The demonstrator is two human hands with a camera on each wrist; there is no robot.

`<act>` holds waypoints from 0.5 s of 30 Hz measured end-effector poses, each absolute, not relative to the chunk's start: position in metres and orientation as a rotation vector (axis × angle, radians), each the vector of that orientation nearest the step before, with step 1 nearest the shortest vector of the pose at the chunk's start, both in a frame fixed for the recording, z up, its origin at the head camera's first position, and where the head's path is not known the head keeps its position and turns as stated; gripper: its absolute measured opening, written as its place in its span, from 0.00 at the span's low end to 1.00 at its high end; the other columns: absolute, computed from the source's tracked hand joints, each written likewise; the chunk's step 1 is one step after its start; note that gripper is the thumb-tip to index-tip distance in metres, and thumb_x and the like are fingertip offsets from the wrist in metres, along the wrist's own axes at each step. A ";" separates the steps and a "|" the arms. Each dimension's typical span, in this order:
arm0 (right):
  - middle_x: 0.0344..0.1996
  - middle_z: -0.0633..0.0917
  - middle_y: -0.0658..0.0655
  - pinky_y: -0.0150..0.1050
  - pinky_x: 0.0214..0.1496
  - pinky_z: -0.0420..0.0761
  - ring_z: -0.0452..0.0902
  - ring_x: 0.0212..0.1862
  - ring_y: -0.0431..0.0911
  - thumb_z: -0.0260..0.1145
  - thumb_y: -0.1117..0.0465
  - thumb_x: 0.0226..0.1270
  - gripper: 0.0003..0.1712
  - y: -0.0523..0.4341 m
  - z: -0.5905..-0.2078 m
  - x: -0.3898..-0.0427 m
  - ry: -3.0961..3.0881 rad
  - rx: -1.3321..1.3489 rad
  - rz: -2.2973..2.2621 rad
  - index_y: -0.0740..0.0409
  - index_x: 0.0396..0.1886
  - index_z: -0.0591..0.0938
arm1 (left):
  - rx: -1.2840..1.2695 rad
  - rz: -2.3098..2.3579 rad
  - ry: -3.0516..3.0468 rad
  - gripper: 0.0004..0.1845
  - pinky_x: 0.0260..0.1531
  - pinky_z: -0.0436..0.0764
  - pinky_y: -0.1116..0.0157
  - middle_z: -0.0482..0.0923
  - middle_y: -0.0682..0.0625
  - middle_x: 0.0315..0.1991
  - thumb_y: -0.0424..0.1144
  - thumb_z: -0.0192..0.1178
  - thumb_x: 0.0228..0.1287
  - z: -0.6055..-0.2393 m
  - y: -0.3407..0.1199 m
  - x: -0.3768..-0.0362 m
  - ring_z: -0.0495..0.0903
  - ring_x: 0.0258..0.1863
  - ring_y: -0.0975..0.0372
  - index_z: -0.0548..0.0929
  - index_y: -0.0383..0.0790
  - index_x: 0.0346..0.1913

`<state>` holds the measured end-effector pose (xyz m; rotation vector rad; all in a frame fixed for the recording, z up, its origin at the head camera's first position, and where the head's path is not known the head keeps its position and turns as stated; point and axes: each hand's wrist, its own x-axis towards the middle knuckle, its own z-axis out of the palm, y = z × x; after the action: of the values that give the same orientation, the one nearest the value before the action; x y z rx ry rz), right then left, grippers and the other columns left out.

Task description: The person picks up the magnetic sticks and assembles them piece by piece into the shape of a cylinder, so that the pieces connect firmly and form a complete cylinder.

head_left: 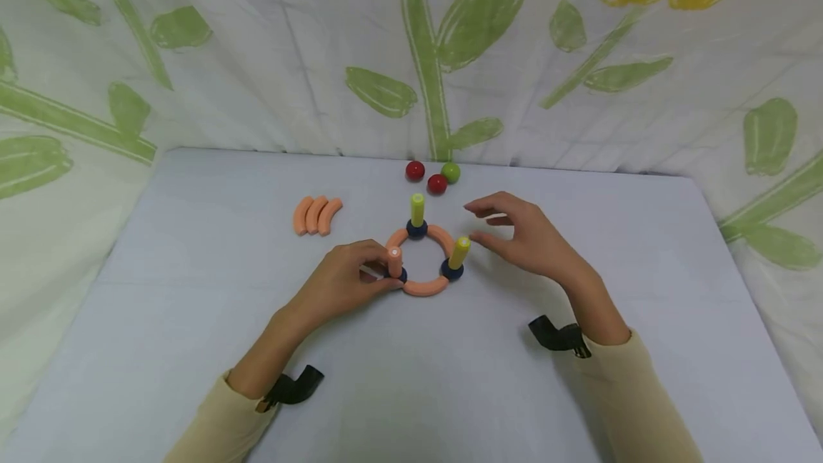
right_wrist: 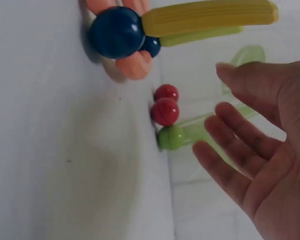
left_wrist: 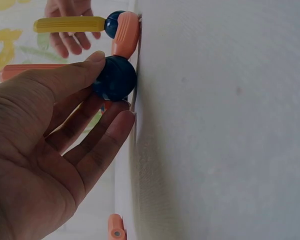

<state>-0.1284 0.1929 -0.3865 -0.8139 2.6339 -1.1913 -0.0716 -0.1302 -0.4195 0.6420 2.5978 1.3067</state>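
Note:
A ring of curved orange magnetic pieces [head_left: 424, 288], joined by dark blue balls, lies on the table. A rod stands on each ball: a lime one [head_left: 417, 211] at the back, a yellow one [head_left: 459, 254] at the right, slightly tilted, and an orange one [head_left: 395, 263] at the left. With thumb and fingers my left hand [head_left: 350, 274] pinches the left dark blue ball [left_wrist: 115, 78] under the orange rod. Beside the yellow rod hovers my right hand [head_left: 524, 238], fingers spread and apart from it, holding nothing.
Three loose curved orange pieces [head_left: 318, 216] lie together at the back left. Behind the ring sit two red balls [head_left: 415, 171] and a green ball [head_left: 451, 172]. A white curtain [head_left: 308, 77] with painted plants hangs along the back edge of the table.

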 end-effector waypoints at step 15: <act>0.63 0.82 0.65 0.55 0.67 0.84 0.81 0.64 0.59 0.71 0.62 0.74 0.24 0.161 -0.395 -0.172 2.744 -0.756 -1.101 0.63 0.66 0.81 | 0.610 1.254 2.606 0.08 0.45 0.89 0.68 0.87 0.59 0.44 0.41 0.77 0.63 -0.417 -0.130 -0.070 0.89 0.44 0.69 0.86 0.54 0.39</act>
<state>-0.1716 0.1610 -0.3947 -0.7561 2.7437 -1.1006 -0.0703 -0.1298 -0.4169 0.6096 2.6056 1.2536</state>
